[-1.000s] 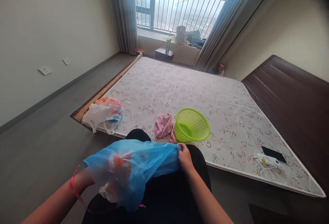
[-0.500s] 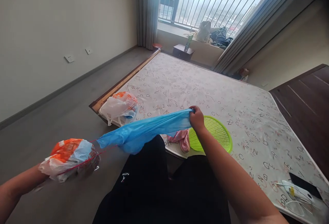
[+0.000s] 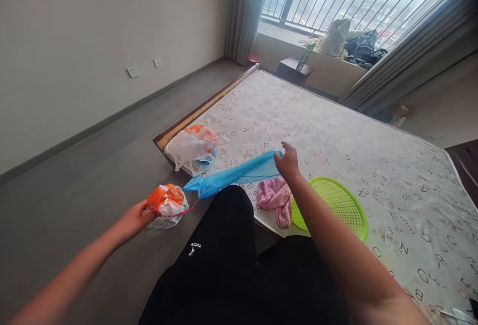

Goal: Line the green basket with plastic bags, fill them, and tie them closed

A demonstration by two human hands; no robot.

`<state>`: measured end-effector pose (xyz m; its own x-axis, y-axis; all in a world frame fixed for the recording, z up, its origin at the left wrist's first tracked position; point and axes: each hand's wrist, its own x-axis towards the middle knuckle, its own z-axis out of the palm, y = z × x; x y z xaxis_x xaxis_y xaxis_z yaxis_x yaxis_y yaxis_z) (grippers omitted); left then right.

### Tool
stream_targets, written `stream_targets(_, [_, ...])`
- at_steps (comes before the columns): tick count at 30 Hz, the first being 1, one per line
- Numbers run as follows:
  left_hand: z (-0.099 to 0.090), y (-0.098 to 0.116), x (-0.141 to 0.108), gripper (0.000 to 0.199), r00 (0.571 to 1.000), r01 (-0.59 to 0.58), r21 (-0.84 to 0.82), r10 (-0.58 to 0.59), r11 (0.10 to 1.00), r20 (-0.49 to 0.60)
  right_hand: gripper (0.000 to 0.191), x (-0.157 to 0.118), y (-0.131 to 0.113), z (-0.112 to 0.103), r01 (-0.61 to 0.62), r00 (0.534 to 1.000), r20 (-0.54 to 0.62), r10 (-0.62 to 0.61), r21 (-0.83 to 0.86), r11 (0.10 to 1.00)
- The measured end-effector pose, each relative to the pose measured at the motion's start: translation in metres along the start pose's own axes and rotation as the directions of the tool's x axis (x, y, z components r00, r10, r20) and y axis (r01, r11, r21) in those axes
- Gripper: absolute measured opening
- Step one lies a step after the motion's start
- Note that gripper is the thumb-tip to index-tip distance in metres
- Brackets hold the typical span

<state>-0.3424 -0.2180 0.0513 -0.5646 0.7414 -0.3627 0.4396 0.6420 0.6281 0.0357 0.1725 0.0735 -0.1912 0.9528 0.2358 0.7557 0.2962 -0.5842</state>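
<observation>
**A blue plastic bag lies slantwise between my two hands.**

My right hand is open, fingers spread, touching the bag's upper right end with no clear pinch. From there the bag's long axis runs down and left, its narrow end reaching toward my left hand, which is closed around an orange-and-white plastic bundle. A thin red string joins bundle and bag. The bag sits beyond my black trousers. A pink terry towel and lime-green plastic basket rest on a letter-print mattress.
</observation>
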Motion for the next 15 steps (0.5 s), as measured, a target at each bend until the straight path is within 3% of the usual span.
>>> stream_targets(2, [0.026, 0.019, 0.009, 0.05, 0.998, -0.026, -0.104, 0.032, 0.994, 0.059, 0.069, -0.029, -0.029, 0.003, 0.133, 0.991, -0.029, -0.133, 0.004, 0.991])
stream_targets(3, [0.04, 0.032, 0.016, 0.05, 0.997, -0.037, -0.131, 0.045, 0.991, 0.059, 0.07, -0.047, -0.045, 0.006, 0.257, 0.965, 0.05, -0.259, 0.05, 0.965])
stream_targets(4, [0.054, 0.047, 0.024, 0.048, 0.997, -0.054, -0.142, 0.062, 0.988, 0.05, 0.068, -0.067, -0.06, 0.01, 0.385, 0.896, 0.182, -0.405, 0.132, 0.913])
stream_targets(6, [0.081, 0.082, 0.04, 0.042, 0.991, -0.118, -0.102, 0.124, 0.988, 0.057, 0.073, -0.102, -0.081, 0.024, 0.493, 0.695, 0.426, -0.579, 0.303, 0.816])
stream_targets(7, [0.092, 0.1, 0.047, 0.038, 0.989, -0.14, -0.051, 0.142, 0.989, 0.045, 0.08, -0.116, -0.086, 0.032, 0.458, 0.667, 0.485, -0.565, 0.331, 0.825])
stream_targets(10, [0.113, 0.147, 0.062, 0.036, 0.957, -0.288, 0.19, 0.275, 0.938, 0.095, 0.084, -0.133, -0.073, 0.051, 0.199, 0.766, 0.526, -0.369, 0.352, 0.915])
stream_targets(13, [0.115, 0.168, 0.064, 0.03, 0.875, -0.481, 0.337, 0.421, 0.809, 0.239, 0.053, -0.127, -0.041, 0.051, -0.047, 0.852, 0.505, -0.135, 0.332, 0.942])
stream_targets(15, [0.112, 0.167, 0.06, 0.029, 0.823, -0.563, 0.34, 0.473, 0.753, 0.315, 0.026, -0.122, -0.025, 0.045, -0.089, 0.873, 0.481, -0.083, 0.323, 0.942])
